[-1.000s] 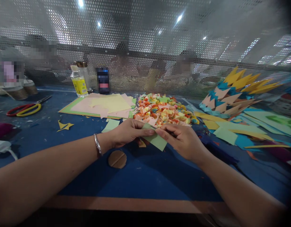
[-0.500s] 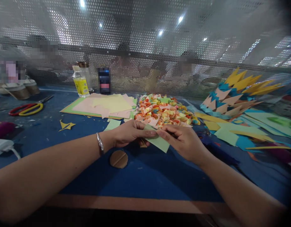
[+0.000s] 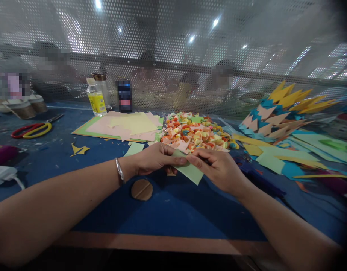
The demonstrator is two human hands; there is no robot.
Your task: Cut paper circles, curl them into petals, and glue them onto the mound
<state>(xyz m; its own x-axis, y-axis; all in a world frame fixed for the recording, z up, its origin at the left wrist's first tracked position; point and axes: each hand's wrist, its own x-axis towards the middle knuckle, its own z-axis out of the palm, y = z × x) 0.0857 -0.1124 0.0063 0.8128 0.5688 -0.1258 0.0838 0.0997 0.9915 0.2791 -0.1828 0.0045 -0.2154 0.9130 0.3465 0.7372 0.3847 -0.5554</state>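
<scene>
A small sheet of light green paper [image 3: 191,172] is held between my two hands above the blue table. My left hand [image 3: 159,160] pinches its left part, thumb on top and fingers curled beneath. My right hand [image 3: 215,165] is closed at the upper right edge of the paper, its thumb and fingers pressed together. A thin dark tip shows between the hands at that edge; what it belongs to is hidden. Under my left fingers a small tan scrap [image 3: 171,174] is partly visible. A round cardboard disc [image 3: 141,189] lies on the table nearer to me.
Folded paper pieces [image 3: 190,131] form a heap beyond my hands. Stacked paper sheets [image 3: 128,126], scissors [image 3: 35,130], a bottle [image 3: 96,99] and a phone [image 3: 124,97] are to the left. At right stand a spiky paper model [image 3: 277,116] and a blue glue gun [image 3: 260,180].
The green paper has tilted slightly, its free lower corner a little lower and farther right. Both hands keep nearly the same place and grip.
</scene>
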